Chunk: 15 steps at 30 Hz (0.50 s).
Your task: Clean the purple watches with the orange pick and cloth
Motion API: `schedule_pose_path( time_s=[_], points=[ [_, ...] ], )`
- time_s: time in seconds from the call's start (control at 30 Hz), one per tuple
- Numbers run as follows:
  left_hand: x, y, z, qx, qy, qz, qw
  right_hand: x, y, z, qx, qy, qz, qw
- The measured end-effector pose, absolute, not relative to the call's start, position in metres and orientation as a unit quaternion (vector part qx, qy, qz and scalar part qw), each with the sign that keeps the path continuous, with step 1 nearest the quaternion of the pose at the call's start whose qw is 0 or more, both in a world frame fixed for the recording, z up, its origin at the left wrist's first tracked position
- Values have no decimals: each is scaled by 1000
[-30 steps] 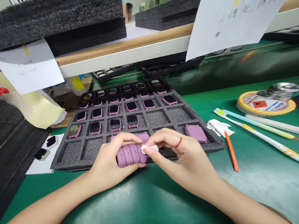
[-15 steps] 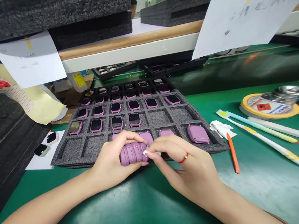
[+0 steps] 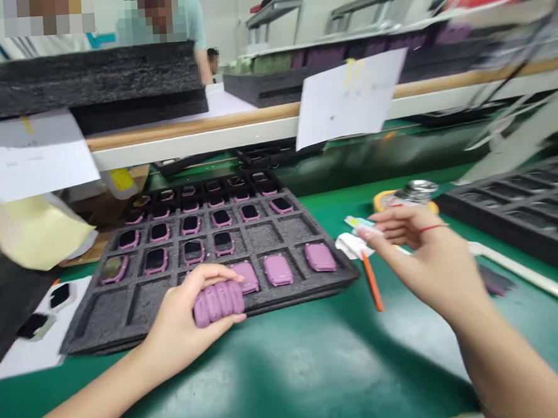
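Note:
In my left hand [image 3: 191, 315] is a row of purple watch cases [image 3: 218, 303], pressed together, held just over the front edge of the black foam tray [image 3: 266, 304]. Purple-framed watches with dark screens [image 3: 156, 260] lie in many of its slots. Several plain purple cases, such as this watch case [image 3: 320, 257], fill part of the front row. My right hand [image 3: 416, 251], blurred, is over the toothbrushes beside a crumpled white cloth [image 3: 352, 245]. Something whitish shows between its thumb and fingers; I cannot make out what. A toothbrush head [image 3: 353, 222] shows by the thumb.
An orange stick [image 3: 372, 282] lies right of the tray. Behind my right hand is a roll of yellow tape [image 3: 386, 198]. Another foam tray [image 3: 519, 204] stands at the right. Two pale watches lie on white paper [image 3: 14, 357] at left. A shelf [image 3: 199, 135] crosses above; people are beyond.
My right hand has left the purple cases and moved right to the toothbrushes. My left hand still holds the cases. The view has turned to the right.

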<state>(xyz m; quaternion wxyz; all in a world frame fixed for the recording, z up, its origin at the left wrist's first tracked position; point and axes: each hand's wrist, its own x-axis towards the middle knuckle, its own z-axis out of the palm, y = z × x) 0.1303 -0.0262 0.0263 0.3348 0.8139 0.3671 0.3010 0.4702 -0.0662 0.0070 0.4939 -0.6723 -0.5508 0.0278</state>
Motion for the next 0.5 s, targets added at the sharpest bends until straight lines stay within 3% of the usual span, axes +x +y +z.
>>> schedule_pose_path(
  time_s=[0.2,0.5],
  points=[
    [126,-20,18,828,398,313,239,517,-85,-8,-693,-641,43,328],
    [121,-16,9,819,422,307,237,559,-68,-13,-725,-639,-82,242]
  ],
)
